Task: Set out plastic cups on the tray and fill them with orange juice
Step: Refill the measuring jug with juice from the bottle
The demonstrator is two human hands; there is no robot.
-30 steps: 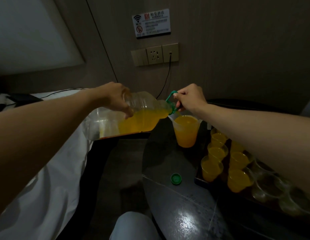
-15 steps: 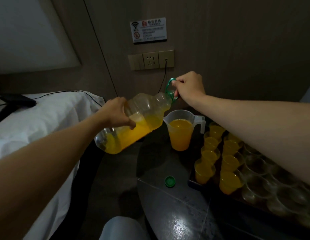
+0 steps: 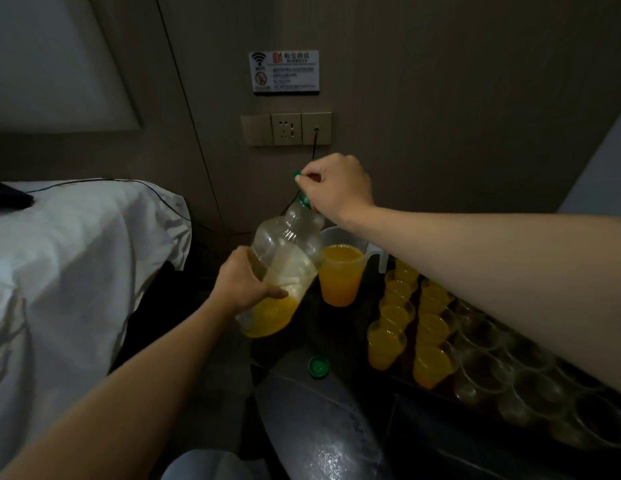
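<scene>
A big clear juice bottle [image 3: 288, 251] leans nearly upright at the table's left edge, with orange juice pooled in its bottom. My left hand [image 3: 243, 284] grips its lower body. My right hand [image 3: 337, 188] holds the green handle at its neck. Right beside it stands a clear measuring jug [image 3: 342, 275], mostly full of juice. On the dark tray [image 3: 423, 393] several small plastic cups [image 3: 392, 337] in the left rows hold juice, and several empty cups [image 3: 531, 393] fill the right rows.
The green bottle cap [image 3: 318, 366] lies on the dark round table [image 3: 323, 441] in front of the tray. A bed with white bedding [image 3: 70, 271] is at the left. Wall sockets [image 3: 286, 129] with a plugged cable are behind. My knee [image 3: 212, 465] shows at the bottom.
The bottle has swung from a near-horizontal pouring tilt over the jug up towards upright, so the juice has run back to its bottom. Both hands kept their grip.
</scene>
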